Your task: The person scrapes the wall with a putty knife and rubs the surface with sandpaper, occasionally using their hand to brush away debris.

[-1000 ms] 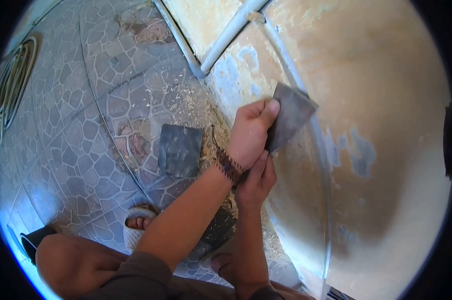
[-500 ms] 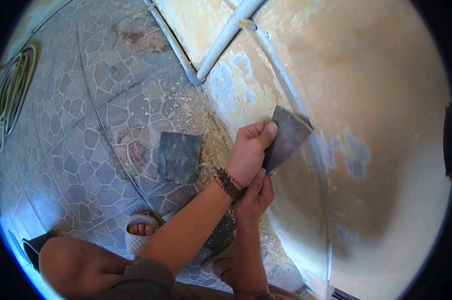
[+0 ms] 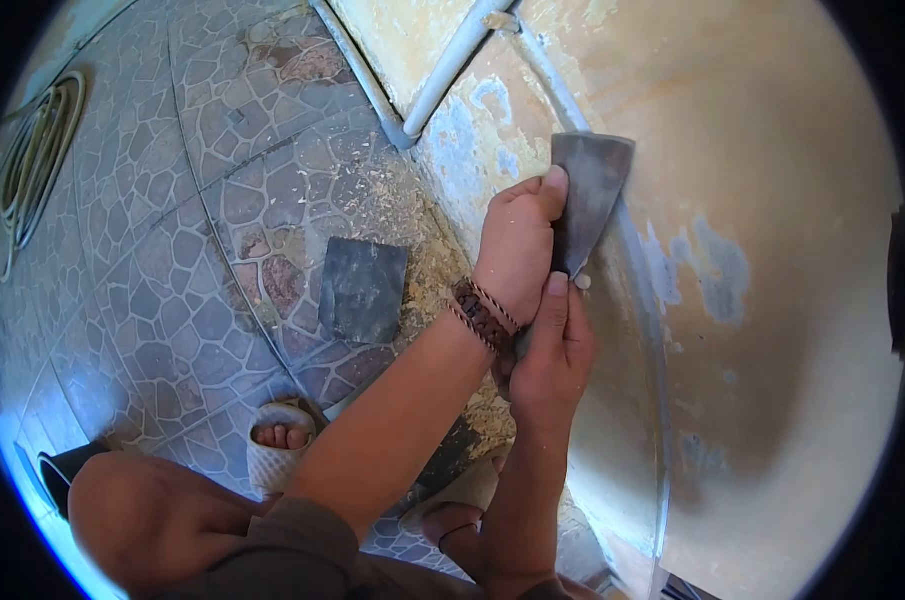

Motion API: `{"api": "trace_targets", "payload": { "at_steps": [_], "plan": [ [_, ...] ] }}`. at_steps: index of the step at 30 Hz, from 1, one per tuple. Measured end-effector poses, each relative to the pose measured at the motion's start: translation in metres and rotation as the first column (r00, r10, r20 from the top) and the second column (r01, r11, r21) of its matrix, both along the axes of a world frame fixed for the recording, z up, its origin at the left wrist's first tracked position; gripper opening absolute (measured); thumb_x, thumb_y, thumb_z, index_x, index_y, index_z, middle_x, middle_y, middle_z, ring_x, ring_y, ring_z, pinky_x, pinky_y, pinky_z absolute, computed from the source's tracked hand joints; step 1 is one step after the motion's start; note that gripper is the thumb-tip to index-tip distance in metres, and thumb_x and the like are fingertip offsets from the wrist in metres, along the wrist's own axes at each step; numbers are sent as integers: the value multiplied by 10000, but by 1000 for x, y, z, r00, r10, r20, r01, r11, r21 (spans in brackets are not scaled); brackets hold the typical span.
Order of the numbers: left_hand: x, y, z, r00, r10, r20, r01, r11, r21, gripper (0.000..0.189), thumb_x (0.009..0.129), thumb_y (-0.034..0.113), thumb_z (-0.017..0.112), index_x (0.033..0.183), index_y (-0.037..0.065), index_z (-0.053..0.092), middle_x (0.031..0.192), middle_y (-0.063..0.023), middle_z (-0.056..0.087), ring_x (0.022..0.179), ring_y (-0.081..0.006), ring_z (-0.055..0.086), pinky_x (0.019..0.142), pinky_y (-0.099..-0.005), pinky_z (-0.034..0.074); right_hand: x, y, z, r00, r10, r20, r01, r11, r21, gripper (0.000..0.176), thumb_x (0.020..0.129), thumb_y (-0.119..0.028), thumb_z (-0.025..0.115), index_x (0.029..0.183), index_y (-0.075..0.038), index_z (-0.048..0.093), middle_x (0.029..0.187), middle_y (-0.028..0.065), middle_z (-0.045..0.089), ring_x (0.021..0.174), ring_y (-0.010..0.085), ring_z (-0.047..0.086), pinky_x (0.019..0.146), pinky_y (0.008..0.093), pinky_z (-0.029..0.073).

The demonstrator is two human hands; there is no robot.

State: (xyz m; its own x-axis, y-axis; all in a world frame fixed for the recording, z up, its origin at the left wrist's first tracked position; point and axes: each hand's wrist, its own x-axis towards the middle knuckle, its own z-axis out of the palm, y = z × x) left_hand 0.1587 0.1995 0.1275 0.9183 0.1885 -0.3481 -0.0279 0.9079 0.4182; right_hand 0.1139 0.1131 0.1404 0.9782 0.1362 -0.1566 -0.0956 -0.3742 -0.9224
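Fingers of the left hand [image 3: 516,245] clasp the scraper blade [image 3: 593,190] and those of the right hand [image 3: 553,355] pinch its narrow end, seemingly steadying it before the wall [image 3: 803,190], broad edge free.

The one view is taken from the person's head, facing forward and steeply down past their own forearms [image 3: 398,410] and bent knee [image 3: 123,505], which enter from the bottom edge. A wide, round lens bows straight lines and blackens the corners, taking in paved floor [image 3: 143,300] at left and wall [image 3: 773,400] at right; the scraper blade [image 3: 591,190] is near, the coiled hose [image 3: 41,160] farther off at the left rim.
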Motion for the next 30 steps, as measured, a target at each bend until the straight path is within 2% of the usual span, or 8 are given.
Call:
{"api": "trace_targets", "payload": {
  "at_steps": [3,6,7,9,13,16,22,30],
  "plan": [
    [5,-8,-16,999,51,-19,-49,994,93,306,956,315,440,893,43,565,652,-10,536,472,-105,496,404,-270,452,-6,0,9,1000,16,-22,-15,998,60,246,969,-206,419,965,6,544,688,4,515,549,61,427,476,221,354],
    [-20,-13,6,995,-45,-86,43,999,-27,299,948,314,465,889,39,567,687,-17,557,535,-106,535,468,-253,471,-21,-9,23,987,16,-157,2,993,116,317,960,-199,411,1209,-10,470,684,3,522,475,74,443,403,222,346],
    [-25,-14,2,996,-62,-59,58,996,-63,235,927,256,525,907,24,555,747,-25,584,611,-103,562,559,-245,489,-22,-14,28,980,35,-195,-9,992,128,370,956,-193,409,1285,-21,413,681,2,521,453,79,443,382,225,340],
    [-24,-27,3,976,168,-137,-168,986,13,194,909,201,556,948,11,548,827,-52,594,717,-118,573,661,-259,488,-20,-21,43,972,95,-215,-76,993,96,513,949,-169,399,1425,-50,248,653,2,499,421,78,429,360,227,338],
    [-29,-39,31,805,579,-129,-505,783,364,259,868,107,602,1081,-17,523,1045,-120,587,946,-171,562,846,-294,448,-10,-13,83,965,147,-217,-173,979,-105,511,946,-180,407,1428,-94,265,613,-1,470,407,77,417,343,228,329],
    [-35,-35,24,832,555,-18,-460,707,537,345,861,104,602,1167,-24,508,1205,-138,534,1116,-210,497,953,-312,383,-10,-7,104,891,70,-449,-146,980,-138,494,942,-186,420,1419,-144,303,628,9,479,411,90,424,344,236,334],
    [-43,-38,28,922,387,-23,-301,751,588,449,832,123,623,1232,-35,493,1303,-178,481,1194,-256,469,996,-310,359,3,-17,112,771,122,-626,-70,992,107,462,941,-221,419,1395,-178,339,700,32,485,433,118,434,347,260,351],
    [-31,-24,13,916,390,93,-317,562,764,470,827,133,613,1233,-59,479,1278,-251,485,1171,-318,504,980,-334,390,7,-7,92,824,174,-539,-147,985,92,471,911,-164,385,1381,-160,364,699,36,471,427,110,431,335,251,347]
  ]
}}
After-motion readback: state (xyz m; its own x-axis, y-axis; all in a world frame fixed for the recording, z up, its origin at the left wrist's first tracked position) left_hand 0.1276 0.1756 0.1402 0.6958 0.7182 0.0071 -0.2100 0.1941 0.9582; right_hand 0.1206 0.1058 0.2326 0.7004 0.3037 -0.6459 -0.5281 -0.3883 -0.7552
